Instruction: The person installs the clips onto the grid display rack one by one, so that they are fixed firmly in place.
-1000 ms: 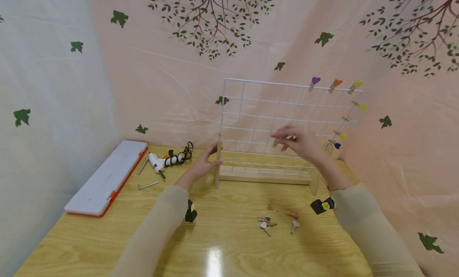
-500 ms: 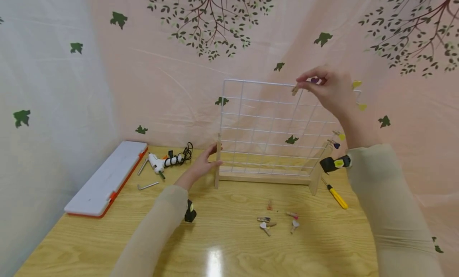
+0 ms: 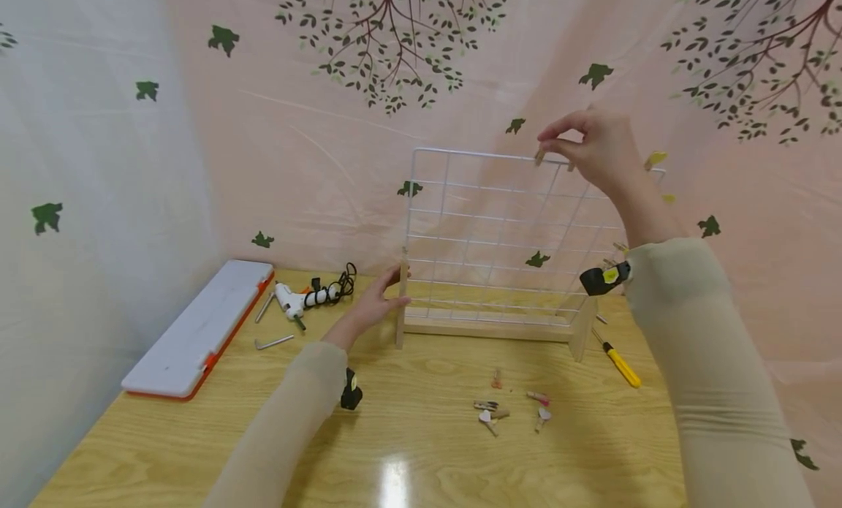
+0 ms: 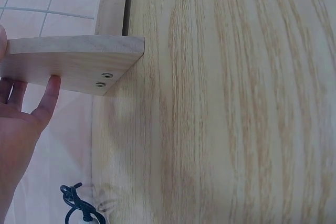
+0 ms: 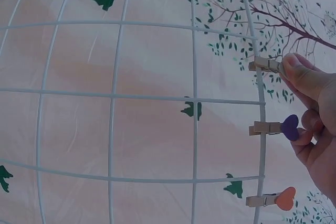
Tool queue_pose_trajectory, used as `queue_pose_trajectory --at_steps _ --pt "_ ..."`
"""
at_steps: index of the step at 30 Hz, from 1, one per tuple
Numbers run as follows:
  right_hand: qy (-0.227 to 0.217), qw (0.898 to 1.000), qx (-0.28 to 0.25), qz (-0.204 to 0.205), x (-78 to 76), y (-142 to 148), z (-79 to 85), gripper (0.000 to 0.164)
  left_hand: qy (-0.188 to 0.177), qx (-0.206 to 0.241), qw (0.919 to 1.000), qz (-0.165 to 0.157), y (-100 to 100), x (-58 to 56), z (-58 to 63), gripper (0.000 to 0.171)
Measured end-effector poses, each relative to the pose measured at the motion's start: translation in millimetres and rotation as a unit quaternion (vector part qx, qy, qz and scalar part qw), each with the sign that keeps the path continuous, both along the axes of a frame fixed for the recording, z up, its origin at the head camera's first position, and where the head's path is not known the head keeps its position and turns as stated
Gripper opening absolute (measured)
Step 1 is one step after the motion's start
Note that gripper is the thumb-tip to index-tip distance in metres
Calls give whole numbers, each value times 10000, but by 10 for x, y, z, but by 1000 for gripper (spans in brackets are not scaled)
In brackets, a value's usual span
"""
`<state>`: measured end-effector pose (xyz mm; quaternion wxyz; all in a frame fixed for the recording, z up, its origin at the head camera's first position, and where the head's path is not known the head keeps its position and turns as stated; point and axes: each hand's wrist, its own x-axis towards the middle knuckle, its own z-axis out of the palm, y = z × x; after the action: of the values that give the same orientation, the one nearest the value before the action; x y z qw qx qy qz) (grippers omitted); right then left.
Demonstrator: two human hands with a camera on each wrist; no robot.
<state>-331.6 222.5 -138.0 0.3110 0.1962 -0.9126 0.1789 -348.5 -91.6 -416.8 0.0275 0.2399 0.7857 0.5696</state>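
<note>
A white wire grid [image 3: 490, 153] stands upright in a wooden stand [image 3: 487, 327]. At its top wire, my right hand [image 3: 601, 146] pinches a small wooden clothespin [image 5: 268, 65] between thumb and finger. The pin's jaws straddle the wire; its far end is covered by the thumb. Beside it along the wire are a clothespin with a purple heart [image 5: 290, 127] and one with an orange heart [image 5: 285, 199]. My left hand [image 3: 371, 303] grips the stand's left side board [image 4: 68, 61], with fingertips against its outer face.
Several loose heart clothespins [image 3: 487, 418] lie on the table [image 3: 421, 384] before the stand. A yellow-handled screwdriver [image 3: 621, 365] is at right. At left are a glue gun [image 3: 289, 301], a hex key [image 3: 273, 342] and a white case [image 3: 197, 332].
My right hand has risen from the middle of the grid to its top wire, and the clothespin has come down onto that wire. The left hand stays on the side board.
</note>
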Motion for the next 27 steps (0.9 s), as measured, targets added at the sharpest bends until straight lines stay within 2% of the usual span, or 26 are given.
queue_pose_trajectory --at_steps 5,9,12,17,20,24,27 --pt "-193 9998 -16 3 -26 -2 -22 20 135 96 9999 37 8 -109 -152 63" --pt "-107 9999 -116 60 -18 10 -39 24 23 113 9999 -79 7 -3 -20 64" --pt "196 9990 -327 233 17 30 -45 29 -60 54 9999 -101 10 80 83 64" --pt "858 9912 -622 790 154 54 -114 27 -77 -3 9999 -81 9 78 80 64" --pt "1041 9877 -587 1007 253 76 -236 27 -96 48 9999 -25 2 8 -3 63" --pt "1092 9880 -495 975 373 147 -488 31 -65 -5 9999 100 2 -80 -113 62" --pt "1089 9889 -487 887 462 227 -715 33 9 -41 9999 141 9 -94 -137 62"
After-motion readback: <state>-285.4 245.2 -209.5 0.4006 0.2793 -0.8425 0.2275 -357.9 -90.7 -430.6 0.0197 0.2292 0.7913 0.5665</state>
